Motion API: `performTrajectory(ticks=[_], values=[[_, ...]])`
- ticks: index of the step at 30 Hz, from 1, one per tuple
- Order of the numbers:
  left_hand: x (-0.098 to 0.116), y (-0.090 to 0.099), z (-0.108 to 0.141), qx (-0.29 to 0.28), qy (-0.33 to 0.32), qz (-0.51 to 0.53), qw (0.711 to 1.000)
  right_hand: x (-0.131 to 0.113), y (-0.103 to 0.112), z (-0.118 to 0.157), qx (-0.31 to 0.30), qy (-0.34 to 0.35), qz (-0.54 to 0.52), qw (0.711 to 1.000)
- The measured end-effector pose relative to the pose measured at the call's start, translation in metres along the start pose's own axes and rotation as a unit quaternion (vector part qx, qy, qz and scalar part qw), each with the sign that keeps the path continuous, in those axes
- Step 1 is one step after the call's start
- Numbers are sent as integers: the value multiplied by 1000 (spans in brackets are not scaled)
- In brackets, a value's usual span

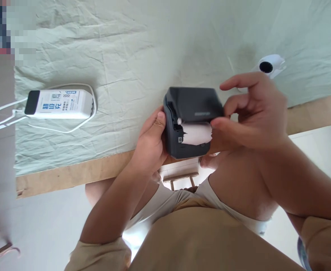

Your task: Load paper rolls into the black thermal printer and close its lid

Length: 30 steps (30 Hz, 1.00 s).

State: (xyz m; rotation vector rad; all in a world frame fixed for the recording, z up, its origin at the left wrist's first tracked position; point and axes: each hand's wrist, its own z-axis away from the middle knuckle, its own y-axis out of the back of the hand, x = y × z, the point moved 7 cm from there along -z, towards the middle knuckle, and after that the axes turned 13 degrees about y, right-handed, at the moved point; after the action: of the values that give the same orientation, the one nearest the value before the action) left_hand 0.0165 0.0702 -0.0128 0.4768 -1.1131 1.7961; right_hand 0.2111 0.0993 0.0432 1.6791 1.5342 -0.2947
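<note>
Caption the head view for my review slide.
Left hand holds a black printer; right hand touches its lid, paper sticking out beneath.

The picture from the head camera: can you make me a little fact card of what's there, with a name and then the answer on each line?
Main thing: black device, at the table's near edge
Lid: black lid, a little blurred
Paper: torn-edged white paper, poking out below the lid
Left hand: left hand holds the device's left side
Right hand: right hand at the lid's right edge; firmness of grip unclear
Far left: white box with blue writing, cable looped around it
Upper right: white object with a black circle
Under them: pale green cloth
</note>
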Motion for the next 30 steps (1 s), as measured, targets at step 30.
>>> performTrajectory(ticks=[30], values=[[-1,-3,3,6,34,-13,999,49,24,0,-35,-13,176,984]])
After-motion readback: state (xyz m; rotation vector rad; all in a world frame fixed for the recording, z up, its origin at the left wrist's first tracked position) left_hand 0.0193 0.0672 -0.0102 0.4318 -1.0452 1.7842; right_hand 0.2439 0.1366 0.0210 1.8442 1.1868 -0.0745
